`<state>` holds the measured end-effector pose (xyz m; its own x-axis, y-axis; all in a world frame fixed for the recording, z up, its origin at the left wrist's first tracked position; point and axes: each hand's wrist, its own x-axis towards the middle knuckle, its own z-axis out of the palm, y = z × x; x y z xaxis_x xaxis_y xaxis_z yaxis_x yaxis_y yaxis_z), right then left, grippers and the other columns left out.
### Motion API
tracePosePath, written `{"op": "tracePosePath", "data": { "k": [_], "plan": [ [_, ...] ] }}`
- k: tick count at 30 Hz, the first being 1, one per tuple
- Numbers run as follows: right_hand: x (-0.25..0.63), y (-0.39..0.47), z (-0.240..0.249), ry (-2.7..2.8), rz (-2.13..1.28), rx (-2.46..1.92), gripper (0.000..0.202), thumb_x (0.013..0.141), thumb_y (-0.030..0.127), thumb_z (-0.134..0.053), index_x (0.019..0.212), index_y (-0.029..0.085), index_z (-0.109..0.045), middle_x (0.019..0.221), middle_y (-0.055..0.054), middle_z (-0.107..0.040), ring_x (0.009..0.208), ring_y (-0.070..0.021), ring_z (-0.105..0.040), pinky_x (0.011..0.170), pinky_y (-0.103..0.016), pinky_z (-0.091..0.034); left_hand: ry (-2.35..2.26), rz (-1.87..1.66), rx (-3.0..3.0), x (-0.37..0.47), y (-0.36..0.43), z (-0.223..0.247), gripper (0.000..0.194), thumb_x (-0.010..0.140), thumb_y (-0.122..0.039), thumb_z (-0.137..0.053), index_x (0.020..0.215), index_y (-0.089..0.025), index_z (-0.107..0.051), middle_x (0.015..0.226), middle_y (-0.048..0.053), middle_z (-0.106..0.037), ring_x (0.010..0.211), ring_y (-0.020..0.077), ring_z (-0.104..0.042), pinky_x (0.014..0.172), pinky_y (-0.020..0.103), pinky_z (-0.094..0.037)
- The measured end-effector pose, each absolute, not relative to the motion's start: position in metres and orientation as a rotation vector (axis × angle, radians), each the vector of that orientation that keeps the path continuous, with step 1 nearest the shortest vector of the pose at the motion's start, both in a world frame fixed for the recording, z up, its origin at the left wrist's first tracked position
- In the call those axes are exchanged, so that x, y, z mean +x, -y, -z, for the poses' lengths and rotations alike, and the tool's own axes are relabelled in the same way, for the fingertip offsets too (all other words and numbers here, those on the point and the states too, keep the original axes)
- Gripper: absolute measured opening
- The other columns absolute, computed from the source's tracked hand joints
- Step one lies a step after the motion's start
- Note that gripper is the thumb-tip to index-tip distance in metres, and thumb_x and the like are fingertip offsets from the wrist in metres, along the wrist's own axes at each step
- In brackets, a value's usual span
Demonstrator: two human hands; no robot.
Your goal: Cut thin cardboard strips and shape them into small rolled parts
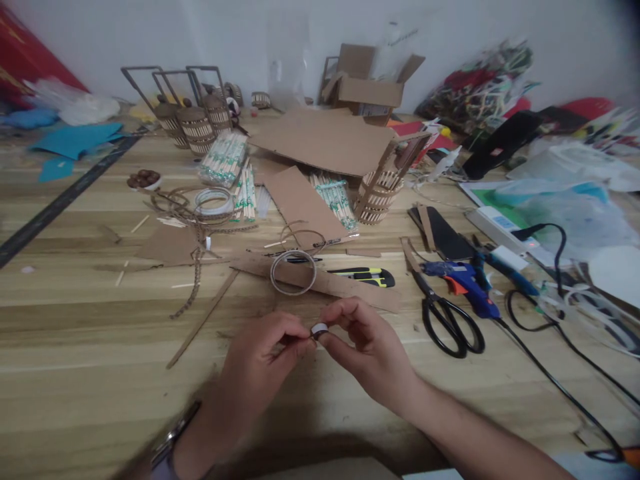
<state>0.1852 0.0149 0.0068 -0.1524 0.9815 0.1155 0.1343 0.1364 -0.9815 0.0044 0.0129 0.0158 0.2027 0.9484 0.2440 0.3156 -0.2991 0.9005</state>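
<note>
Low over the wooden table, my left hand (273, 343) and my right hand (367, 350) meet with thumbs and fingers pinched. Between their fingertips is a small curved piece (319, 329), white on its upper face and dark along its lower edge. Its exact kind is too small to make out. Just beyond the hands, a round ring of tape (293, 272) rests on a long cardboard strip (345, 285). Beside it lies a black and yellow utility knife (367, 277). Black-handled scissors (447, 320) lie to the right of my right hand.
A blue glue gun (463, 283) with a trailing cable lies at right, near a white power strip (500, 230). Bundled chopsticks (223, 159), a cardboard sheet (325, 139) and small slatted buckets (196, 130) stand or lie farther back. Another slatted bucket (379, 193) stands right of centre.
</note>
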Motion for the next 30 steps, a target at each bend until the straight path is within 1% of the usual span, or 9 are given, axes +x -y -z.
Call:
{"op": "tracePosePath", "data": {
  "k": [5,10,15,19,22,25,26,28,30],
  "plan": [
    [0.181,-0.013,-0.011,1.384,-1.166,-1.083,0.012,0.079,0.016,-0.067,0.087,0.024,-0.063,0.080,0.001,-0.068,0.074,-0.0123,-0.065,0.065,-0.022,-0.052,-1.158,-1.197,1.651,0.011,-0.007,-0.011,0.011,0.081,-0.012,-0.070,0.081,-0.023,-0.070,0.074,-0.004,-0.071,0.066,0.0113,-0.065,0.062,0.020,-0.049],
    [0.183,-0.011,-0.010,1.387,-1.111,-1.082,0.010,0.079,0.016,-0.071,0.085,0.024,-0.068,0.077,0.002,-0.068,0.068,-0.0108,-0.063,0.059,-0.020,-0.049,-1.102,-1.271,1.563,0.017,-0.008,-0.007,0.013,0.081,-0.011,-0.071,0.072,-0.021,-0.069,0.076,-0.002,-0.069,0.068,0.0104,-0.064,0.064,0.019,-0.048],
    [0.186,-0.013,-0.005,1.399,-1.061,-1.059,0.006,0.081,0.021,-0.075,0.084,0.025,-0.072,0.075,0.002,-0.069,0.069,-0.0130,-0.063,0.062,-0.024,-0.050,-1.087,-1.218,1.297,0.021,-0.009,-0.012,0.013,0.078,-0.013,-0.072,0.067,-0.019,-0.070,0.088,0.002,-0.070,0.079,0.0120,-0.066,0.067,0.018,-0.051],
    [0.185,-0.012,-0.005,1.422,-1.003,-0.959,0.005,0.081,0.025,-0.077,0.083,0.028,-0.073,0.076,0.001,-0.069,0.071,-0.0148,-0.063,0.064,-0.027,-0.050,-1.021,-1.159,0.992,0.025,-0.007,-0.015,0.013,0.072,-0.015,-0.075,0.063,-0.018,-0.067,0.082,0.001,-0.072,0.075,0.0134,-0.068,0.066,0.021,-0.053],
    [0.186,-0.011,-0.009,1.441,-1.004,-0.892,0.004,0.080,0.031,-0.078,0.079,0.030,-0.075,0.080,0.000,-0.069,0.074,-0.0155,-0.062,0.066,-0.028,-0.050,-1.034,-1.141,0.924,0.023,-0.005,-0.016,0.015,0.070,-0.014,-0.078,0.061,-0.017,-0.066,0.078,0.002,-0.072,0.074,0.0146,-0.067,0.066,0.023,-0.053],
    [0.187,-0.016,-0.008,1.336,-1.160,-0.872,0.013,0.077,0.041,-0.079,0.075,0.029,-0.076,0.095,-0.003,-0.068,0.086,-0.0168,-0.062,0.072,-0.029,-0.050,-1.016,-1.157,1.021,0.020,-0.001,-0.025,0.019,0.071,-0.010,-0.076,0.060,-0.018,-0.063,0.079,0.002,-0.072,0.073,0.0143,-0.067,0.067,0.023,-0.053],
    [0.186,-0.019,-0.006,1.245,-1.261,-0.867,0.018,0.078,0.047,-0.077,0.076,0.029,-0.076,0.096,-0.003,-0.067,0.086,-0.0164,-0.061,0.073,-0.028,-0.050,-0.993,-1.154,1.095,0.020,0.001,-0.031,0.020,0.072,-0.009,-0.074,0.060,-0.019,-0.062,0.079,0.002,-0.073,0.072,0.0141,-0.067,0.066,0.023,-0.053],
    [0.182,-0.025,-0.002,1.044,-1.538,-0.861,0.028,0.082,0.056,-0.069,0.085,0.029,-0.076,0.090,-0.001,-0.068,0.081,-0.0143,-0.061,0.073,-0.027,-0.049,-0.929,-1.146,1.290,0.026,0.005,-0.046,0.021,0.072,-0.006,-0.072,0.059,-0.019,-0.061,0.077,0.001,-0.074,0.071,0.0135,-0.068,0.068,0.023,-0.053],
    [0.172,-0.028,-0.001,0.930,-1.887,-0.842,0.037,0.083,0.062,-0.064,0.091,0.027,-0.075,0.084,0.000,-0.069,0.077,-0.0124,-0.062,0.075,-0.025,-0.049,-0.732,-1.086,1.502,0.037,0.010,-0.060,0.021,0.073,-0.006,-0.071,0.060,-0.019,-0.061,0.078,0.001,-0.076,0.071,0.0129,-0.069,0.071,0.022,-0.053]
  ]
}}
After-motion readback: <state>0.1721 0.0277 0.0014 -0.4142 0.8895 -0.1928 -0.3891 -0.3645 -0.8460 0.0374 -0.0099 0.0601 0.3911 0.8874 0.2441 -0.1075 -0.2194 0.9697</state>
